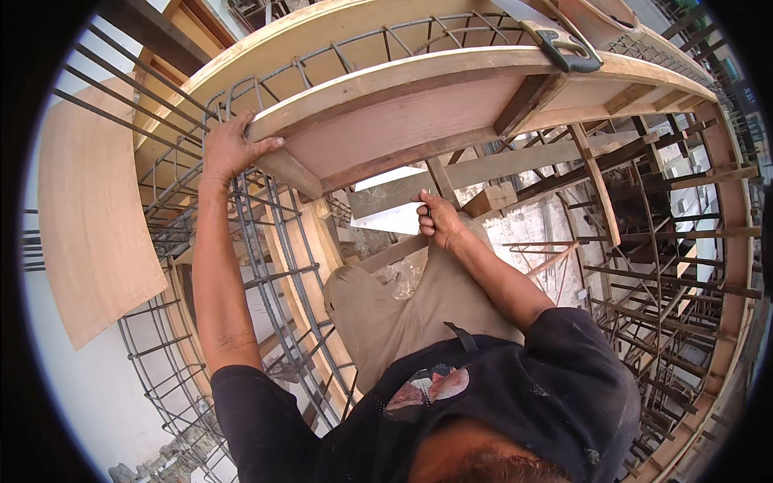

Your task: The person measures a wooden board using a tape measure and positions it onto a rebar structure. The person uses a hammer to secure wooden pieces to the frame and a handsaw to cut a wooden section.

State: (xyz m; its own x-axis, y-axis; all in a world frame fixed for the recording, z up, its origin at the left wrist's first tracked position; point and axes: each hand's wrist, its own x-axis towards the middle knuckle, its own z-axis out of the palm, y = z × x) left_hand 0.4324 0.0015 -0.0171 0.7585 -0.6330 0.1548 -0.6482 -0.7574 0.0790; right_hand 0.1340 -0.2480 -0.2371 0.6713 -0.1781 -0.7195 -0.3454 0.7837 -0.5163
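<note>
My left hand [232, 151] grips the left end of a curved wooden formwork panel [403, 113], its thumb lying along the frame and its fingers round the end. Near the middle, in front of my knees, my right hand [439, 219] is closed, thumb uppermost. Whatever it may hold is too small to make out. It is beside a grey-brown plank [515, 171] and an upright batten [442, 179]. A handsaw with a dark grip [568, 50] rests across the panel's top edge, to the right.
Behind the panel runs a curved rebar cage [342, 58]; another cage [270, 241] drops beside my left arm. A bent plywood sheet [97, 217] stands at far left. Rebar rods [137, 88] jut out at upper left. Timber framing [644, 266] fills the drop on the right.
</note>
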